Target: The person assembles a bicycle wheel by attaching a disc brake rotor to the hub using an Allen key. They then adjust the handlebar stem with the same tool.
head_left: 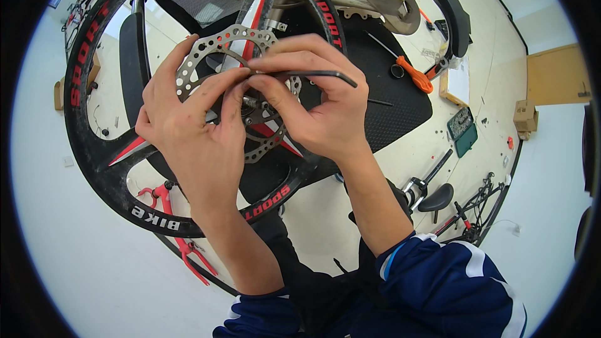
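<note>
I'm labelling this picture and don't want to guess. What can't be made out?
Head view:
Bent black tool, inner end: hidden where left hand and right hand meet.
Metal disc, part: behind both hands.
Wheel, top: cut off by upper edge.
Pieces in green box: too small.

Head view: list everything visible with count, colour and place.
Wheel: one, black with red and white, upper left
Brake disc: one, silver, over the wheel's middle
Hex key: one, black, picture centre
Screwdriver: one, orange-handled, upper right
Pad: one, black, behind the wheel
Open case: one, green, right side
Cardboard boxes: at least two, brown, far left and right
Saddle: one, black, lower right
Frame part: count unclear, red, lower left
Sleeves: two, blue and white, lower edge
Left hand: one, bare, at the disc
Right hand: one, bare, on the hex key
</note>
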The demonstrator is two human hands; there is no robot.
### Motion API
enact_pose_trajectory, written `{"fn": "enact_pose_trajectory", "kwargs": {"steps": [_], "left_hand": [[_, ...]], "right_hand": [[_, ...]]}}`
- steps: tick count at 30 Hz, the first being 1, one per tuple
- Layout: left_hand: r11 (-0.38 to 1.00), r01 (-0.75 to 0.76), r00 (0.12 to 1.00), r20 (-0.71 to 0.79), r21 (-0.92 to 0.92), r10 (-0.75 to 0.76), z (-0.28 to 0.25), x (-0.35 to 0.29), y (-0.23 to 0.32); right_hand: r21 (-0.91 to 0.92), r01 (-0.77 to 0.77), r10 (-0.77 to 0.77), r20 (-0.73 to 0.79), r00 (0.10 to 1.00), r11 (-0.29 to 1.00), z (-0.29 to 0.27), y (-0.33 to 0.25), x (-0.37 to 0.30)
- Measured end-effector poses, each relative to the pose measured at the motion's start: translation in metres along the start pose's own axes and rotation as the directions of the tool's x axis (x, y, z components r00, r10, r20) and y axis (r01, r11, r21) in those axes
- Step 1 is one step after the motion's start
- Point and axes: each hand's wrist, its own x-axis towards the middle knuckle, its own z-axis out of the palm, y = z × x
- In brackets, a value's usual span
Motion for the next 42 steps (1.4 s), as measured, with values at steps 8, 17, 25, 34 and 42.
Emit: {"fn": "enact_pose_trajectory", "kwargs": {"steps": [8, 17, 25, 34, 42], "left_hand": [[0.999, 0.002, 1.0, 0.0, 0.035, -0.002, -0.002, -0.001, 0.0], [0.999, -0.006, 0.999, 0.035, 0.042, 0.004, -0.004, -0.001, -0.001], [0.998, -0.004, 1.0, -0.004, 0.062, 0.005, -0.001, -0.002, -0.001], [0.994, -0.019, 1.0, -0.004, 0.11, 0.019, -0.004, -0.001, 0.003], [0.996, -0.017, 0.999, -0.029, 0.087, 0.02, -0.004, -0.001, 0.003]], "right_hand": [[0.084, -0.086, 0.085, 0.02, 0.996, 0.993, -0.003, 0.007, -0.003], [0.007, -0.001, 0.001, -0.003, 1.0, 1.0, 0.005, 0.005, -0.005], [0.164, -0.182, 0.171, 0.083, 0.982, 0.97, -0.003, 0.001, -0.004], [0.033, -0.119, 0.117, 0.062, 0.991, 0.992, -0.003, -0.003, -0.005], [0.141, -0.142, 0.148, -0.028, 0.989, 0.98, 0.002, -0.007, -0.001]]}}
